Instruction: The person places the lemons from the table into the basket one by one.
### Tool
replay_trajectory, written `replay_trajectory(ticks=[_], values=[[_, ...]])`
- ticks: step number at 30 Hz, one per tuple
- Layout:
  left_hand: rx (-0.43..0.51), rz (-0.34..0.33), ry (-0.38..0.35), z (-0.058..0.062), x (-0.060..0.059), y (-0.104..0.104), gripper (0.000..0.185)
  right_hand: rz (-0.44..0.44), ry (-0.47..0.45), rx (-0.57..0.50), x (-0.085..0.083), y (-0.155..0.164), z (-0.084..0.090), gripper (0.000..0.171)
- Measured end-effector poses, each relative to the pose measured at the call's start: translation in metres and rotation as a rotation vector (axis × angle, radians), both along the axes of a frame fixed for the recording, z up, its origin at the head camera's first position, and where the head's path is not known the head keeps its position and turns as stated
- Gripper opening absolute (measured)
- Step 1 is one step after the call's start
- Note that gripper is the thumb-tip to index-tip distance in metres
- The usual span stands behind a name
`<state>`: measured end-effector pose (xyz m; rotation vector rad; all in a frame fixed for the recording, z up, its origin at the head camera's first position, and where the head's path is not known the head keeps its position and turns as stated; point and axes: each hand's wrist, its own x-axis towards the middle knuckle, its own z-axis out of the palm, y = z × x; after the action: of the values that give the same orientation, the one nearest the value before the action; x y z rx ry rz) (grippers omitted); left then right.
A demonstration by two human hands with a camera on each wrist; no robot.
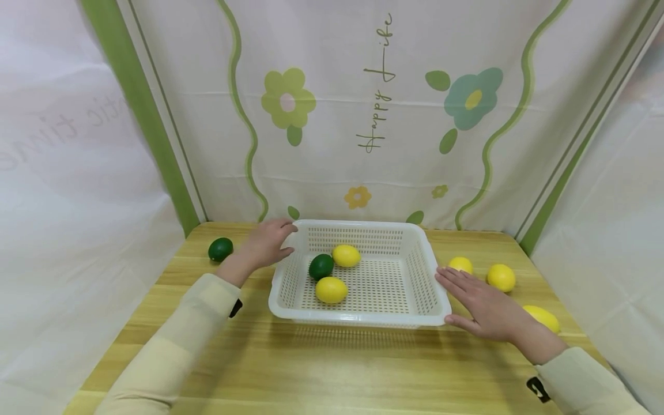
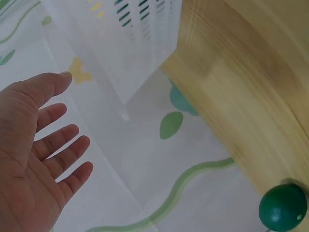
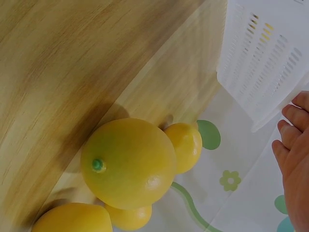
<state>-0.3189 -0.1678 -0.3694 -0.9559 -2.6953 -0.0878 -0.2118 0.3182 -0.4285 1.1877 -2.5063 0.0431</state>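
A white perforated basket [image 1: 415, 314] stands mid-table with two yellow lemons [image 1: 346, 255] [image 1: 331, 290] and a green lime [image 1: 321, 267] inside. My left hand [image 1: 267, 242] is open at the basket's far left corner, fingers spread [image 2: 53, 145]; whether it touches the rim is unclear. My right hand [image 1: 479, 302] lies flat and open against the basket's right side [image 3: 263, 58]. Another green lime [image 1: 220, 249] [image 2: 283, 207] sits left of my left hand. Three yellow lemons [image 1: 460, 264] [image 1: 501, 277] [image 1: 542, 317] lie right of the basket, close behind my right hand [image 3: 294, 159].
The wooden table [image 1: 332, 369] is walled by white cloth with green stripes and flower prints [image 1: 363, 115] at the back and both sides. Bare tabletop lies in front of the basket. The wrist views show the table edge [image 2: 251, 145] and lemons [image 3: 128, 162] close by.
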Motion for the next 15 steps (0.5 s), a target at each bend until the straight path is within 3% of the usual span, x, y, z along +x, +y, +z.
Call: replay_trajectory(ticks=[5,11,15], values=[[0.025,0.005,0.014,0.001,-0.003,-0.015,0.046,0.002,0.004,-0.01,0.0,0.0,-0.001,0.077],[0.062,0.081,-0.059,0.001,-0.003,-0.036,0.047,0.001,0.009,-0.011,-0.001,0.0,-0.002,0.077],[0.069,0.129,-0.07,-0.003,-0.006,-0.05,0.045,0.001,0.011,-0.014,-0.001,0.0,-0.003,0.077]])
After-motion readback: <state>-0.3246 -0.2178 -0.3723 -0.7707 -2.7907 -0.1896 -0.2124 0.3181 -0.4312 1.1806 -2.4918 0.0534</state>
